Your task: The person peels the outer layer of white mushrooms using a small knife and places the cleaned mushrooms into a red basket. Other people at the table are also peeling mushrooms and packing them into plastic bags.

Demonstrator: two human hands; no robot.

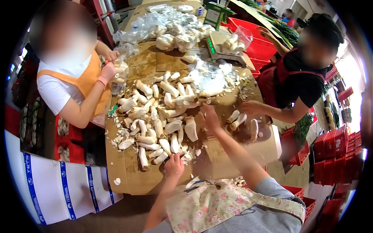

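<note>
King oyster mushrooms (158,128) lie in a large pile on a cardboard-covered table (125,177). At the pile's near edge, my left hand (174,166) is closed around a thin dark tool, probably a knife, mostly hidden by the fingers. My right hand (210,118) reaches over the cardboard right of the pile, its fingers apart, close to a mushroom at the pile's edge; contact cannot be told. White trimmings (189,154) are scattered beside my left hand. To the right of my right hand lie a few separate mushrooms (239,121) and another single mushroom (254,130).
Co-workers stand at left and right; one's hand (252,107) rests near the separate mushrooms. Bagged mushrooms (174,36) cover the far end. A scale (223,49) holds a bag. White boxes (48,186) stand left, red crates (326,154) right.
</note>
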